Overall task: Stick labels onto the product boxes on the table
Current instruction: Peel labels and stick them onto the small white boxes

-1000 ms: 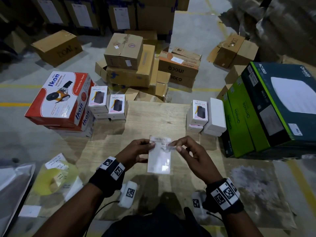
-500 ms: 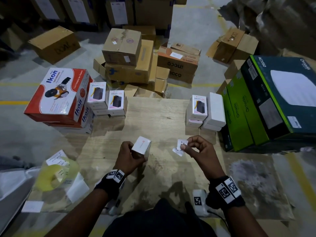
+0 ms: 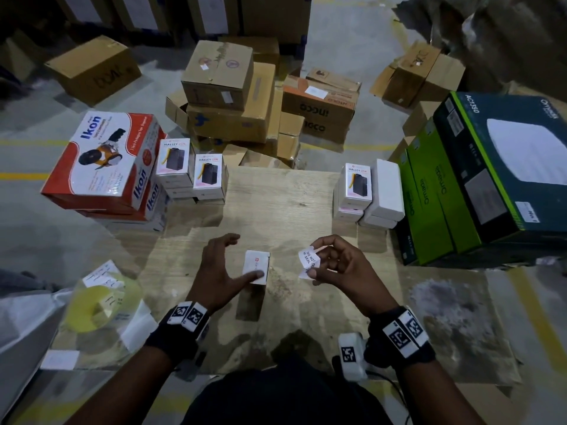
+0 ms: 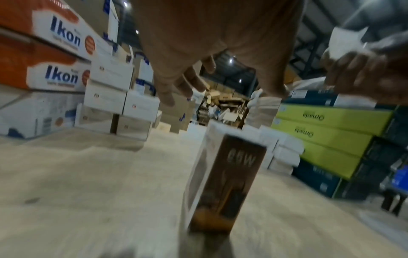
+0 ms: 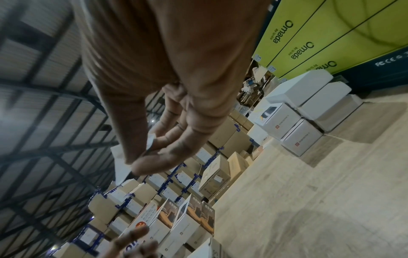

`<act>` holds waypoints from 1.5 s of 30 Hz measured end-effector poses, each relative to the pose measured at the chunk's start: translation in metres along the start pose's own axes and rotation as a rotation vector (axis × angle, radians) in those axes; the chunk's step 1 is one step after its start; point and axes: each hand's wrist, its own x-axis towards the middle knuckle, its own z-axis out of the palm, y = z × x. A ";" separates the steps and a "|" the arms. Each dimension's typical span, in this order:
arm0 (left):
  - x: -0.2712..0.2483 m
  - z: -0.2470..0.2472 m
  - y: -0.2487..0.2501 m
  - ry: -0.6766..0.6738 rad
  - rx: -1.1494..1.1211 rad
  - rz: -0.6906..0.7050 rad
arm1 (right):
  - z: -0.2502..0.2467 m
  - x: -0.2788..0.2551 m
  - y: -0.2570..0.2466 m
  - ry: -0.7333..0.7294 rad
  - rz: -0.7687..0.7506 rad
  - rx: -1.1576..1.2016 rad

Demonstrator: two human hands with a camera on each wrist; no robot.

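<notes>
A warehouse or stockroom: sealed brown cartons lie heaped on a concrete floor with yellow painted lines across the upper half of the frame, more labelled cartons are stacked in rows, and a corrugated metal roof on steel trusses spans overhead.

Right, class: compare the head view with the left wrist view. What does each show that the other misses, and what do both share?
Only the head view shows the label's print, "DO NOT" and "IF SEAL", and the yellow tape roll. Only the left wrist view shows "65W" on the side of the standing product box. Both show the left hand over that box, the right hand pinching the label, and the Ikon boxes.
</notes>
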 end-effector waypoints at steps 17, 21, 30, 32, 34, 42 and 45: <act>0.004 -0.003 0.073 -0.255 -0.530 -0.194 | 0.021 0.016 0.006 -0.037 -0.064 -0.220; 0.005 -0.003 0.072 -0.191 -0.527 -0.186 | 0.021 0.018 0.016 0.066 0.018 -0.114; 0.008 -0.002 0.067 -0.100 -0.540 -0.251 | 0.026 0.017 0.027 0.199 0.088 -0.017; 0.009 -0.001 0.066 -0.093 -0.518 -0.248 | 0.028 0.019 0.028 0.211 0.093 -0.047; 0.009 -0.001 0.065 -0.099 -0.506 -0.253 | 0.029 0.023 0.029 0.214 0.114 -0.079; 0.008 -0.004 0.053 -0.178 -0.452 -0.328 | 0.022 0.026 0.033 0.103 0.221 -0.244; 0.007 -0.006 0.048 -0.203 -0.458 -0.344 | 0.021 0.029 0.032 0.087 0.257 -0.178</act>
